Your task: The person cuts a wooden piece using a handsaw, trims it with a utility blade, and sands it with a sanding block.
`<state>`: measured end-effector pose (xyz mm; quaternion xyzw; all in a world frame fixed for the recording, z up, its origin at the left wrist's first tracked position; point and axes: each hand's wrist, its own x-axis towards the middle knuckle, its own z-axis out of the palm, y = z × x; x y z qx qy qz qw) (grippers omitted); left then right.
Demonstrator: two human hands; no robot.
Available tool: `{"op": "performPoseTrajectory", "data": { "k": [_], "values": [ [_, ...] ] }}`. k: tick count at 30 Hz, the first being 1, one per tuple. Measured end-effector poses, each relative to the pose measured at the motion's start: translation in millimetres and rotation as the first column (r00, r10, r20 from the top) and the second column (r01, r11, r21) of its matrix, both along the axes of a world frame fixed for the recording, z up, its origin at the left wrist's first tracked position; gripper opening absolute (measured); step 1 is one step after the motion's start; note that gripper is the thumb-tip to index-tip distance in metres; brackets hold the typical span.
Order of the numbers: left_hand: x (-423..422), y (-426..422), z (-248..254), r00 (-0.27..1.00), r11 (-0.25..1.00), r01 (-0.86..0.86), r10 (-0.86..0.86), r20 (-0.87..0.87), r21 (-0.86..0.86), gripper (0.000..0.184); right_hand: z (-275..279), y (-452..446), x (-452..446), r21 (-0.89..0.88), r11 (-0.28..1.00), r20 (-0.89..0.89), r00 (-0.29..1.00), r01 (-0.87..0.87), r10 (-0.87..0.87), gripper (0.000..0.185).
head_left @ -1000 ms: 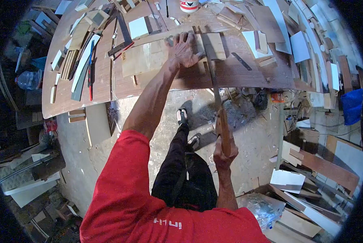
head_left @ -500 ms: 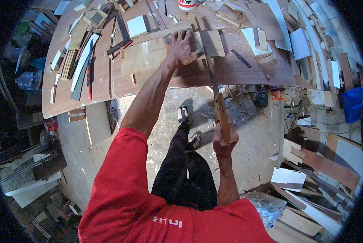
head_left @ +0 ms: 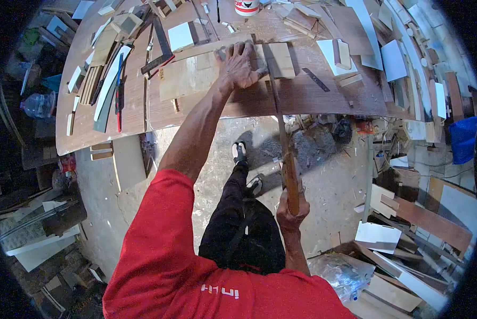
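The board (head_left: 189, 75) lies flat on the table (head_left: 222, 108) under the left hand (head_left: 242, 66), reaching out on both sides of that palm, which rests on top with fingers spread. The right hand (head_left: 293, 211), lower and nearer the body, is closed round the handle of a saw (head_left: 279, 109), whose blade runs forward from that fist and meets the board just right of the left thumb.

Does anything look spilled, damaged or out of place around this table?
Mainly clutter: loose debris litters the floor by the table, and a dark strip lies askew right of the board. No clear spill or damage.
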<state>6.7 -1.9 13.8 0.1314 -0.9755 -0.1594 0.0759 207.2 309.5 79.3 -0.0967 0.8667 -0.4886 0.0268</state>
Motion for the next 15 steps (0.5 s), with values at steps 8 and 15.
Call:
{"op": "performPoseTrajectory", "data": {
  "k": [8,15],
  "values": [
    [-2.8,-0.9,2.3,0.994,0.999,-0.003,0.008,0.111,-0.050,0.097,-1.0,5.4,11.8,-0.086,0.996,0.107,0.994,0.017,-0.008,0.040],
    [3.6,-0.9,5.3,0.997,0.997,0.028,-0.022,0.071,-0.071,0.087,-19.0,-22.5,-19.6,-0.173,0.984,0.053,0.998,0.046,-0.037,0.036]
  ]
}}
